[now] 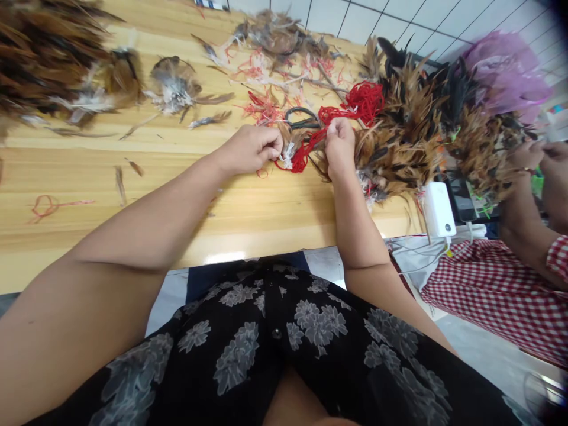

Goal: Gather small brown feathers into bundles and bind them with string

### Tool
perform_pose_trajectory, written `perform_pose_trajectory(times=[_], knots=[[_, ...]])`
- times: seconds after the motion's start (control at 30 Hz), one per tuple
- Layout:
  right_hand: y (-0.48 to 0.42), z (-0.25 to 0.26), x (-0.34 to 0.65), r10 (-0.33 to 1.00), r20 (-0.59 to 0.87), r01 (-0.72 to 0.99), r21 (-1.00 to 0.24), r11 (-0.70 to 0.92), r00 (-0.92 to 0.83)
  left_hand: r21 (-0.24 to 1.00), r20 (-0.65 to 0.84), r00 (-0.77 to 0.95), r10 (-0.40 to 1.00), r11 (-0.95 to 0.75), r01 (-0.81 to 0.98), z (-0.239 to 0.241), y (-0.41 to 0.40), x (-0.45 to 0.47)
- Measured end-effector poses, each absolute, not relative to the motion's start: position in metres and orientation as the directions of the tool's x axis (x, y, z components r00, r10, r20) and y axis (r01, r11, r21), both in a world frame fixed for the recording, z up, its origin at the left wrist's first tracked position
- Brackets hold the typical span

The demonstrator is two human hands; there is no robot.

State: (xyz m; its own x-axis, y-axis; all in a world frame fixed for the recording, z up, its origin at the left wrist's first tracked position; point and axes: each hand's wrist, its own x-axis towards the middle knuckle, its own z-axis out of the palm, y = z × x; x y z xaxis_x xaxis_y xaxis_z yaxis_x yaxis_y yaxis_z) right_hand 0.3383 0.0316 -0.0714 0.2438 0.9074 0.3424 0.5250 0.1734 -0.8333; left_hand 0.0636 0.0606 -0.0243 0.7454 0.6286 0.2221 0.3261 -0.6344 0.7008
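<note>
Over the wooden table, my left hand [255, 149] pinches thumb and fingers together at the white tied end of a small feather bundle [289, 155]. Red string [306, 152] runs from beside that bundle towards my right hand [341, 148]. The right fingers are closed on strands of this string, though the exact hold is partly hidden. A tangled heap of the same red string [366, 102] lies just beyond the right hand. Between and behind the hands rest the dark looped handles of scissors [302, 118]; their blades are hidden.
Brown feather bundles [399, 148] pile up on the right, with more feathers [44, 53] at far left. Loose scraps [261, 109] lie behind my hands. A white power bank [439, 208] with cables sits at the right edge. Another person's hands [545, 157] work beyond, near a purple bag [506, 77].
</note>
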Motion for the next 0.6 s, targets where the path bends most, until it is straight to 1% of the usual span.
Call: perform_pose_trajectory(times=[0.07, 0.2, 0.27, 0.33, 0.47, 0.53, 0.6], knots=[[0.030, -0.068, 0.336, 0.907, 0.299, 0.500, -0.857, 0.120, 0.296, 0.733, 0.221, 0.719, 0.658, -0.599, 0.323, -0.025, 0.059, 0.064], [0.024, -0.060, 0.312, 0.950, 0.243, 0.525, -0.845, 0.107, 0.198, 0.813, 0.221, 0.643, 0.733, -0.503, 0.294, -0.022, 0.051, 0.067], [0.019, -0.055, 0.299, 0.951, 0.236, 0.545, -0.833, 0.091, 0.202, 0.824, 0.220, 0.599, 0.770, -0.476, 0.308, -0.021, 0.046, 0.071], [0.014, -0.047, 0.289, 0.944, 0.242, 0.569, -0.819, 0.075, 0.224, 0.796, 0.229, 0.578, 0.783, -0.492, 0.351, -0.023, 0.041, 0.075], [0.001, -0.027, 0.273, 0.939, 0.289, 0.667, -0.739, 0.096, 0.185, 0.658, 0.271, 0.575, 0.772, -0.585, 0.475, -0.040, 0.036, 0.077], [-0.006, -0.018, 0.266, 0.952, 0.262, 0.711, -0.699, 0.074, 0.159, 0.586, 0.275, 0.589, 0.760, -0.618, 0.524, -0.051, 0.039, 0.075], [-0.011, -0.011, 0.259, 0.973, 0.205, 0.725, -0.685, 0.068, 0.103, 0.560, 0.325, 0.583, 0.745, -0.648, 0.516, -0.060, 0.045, 0.071]])
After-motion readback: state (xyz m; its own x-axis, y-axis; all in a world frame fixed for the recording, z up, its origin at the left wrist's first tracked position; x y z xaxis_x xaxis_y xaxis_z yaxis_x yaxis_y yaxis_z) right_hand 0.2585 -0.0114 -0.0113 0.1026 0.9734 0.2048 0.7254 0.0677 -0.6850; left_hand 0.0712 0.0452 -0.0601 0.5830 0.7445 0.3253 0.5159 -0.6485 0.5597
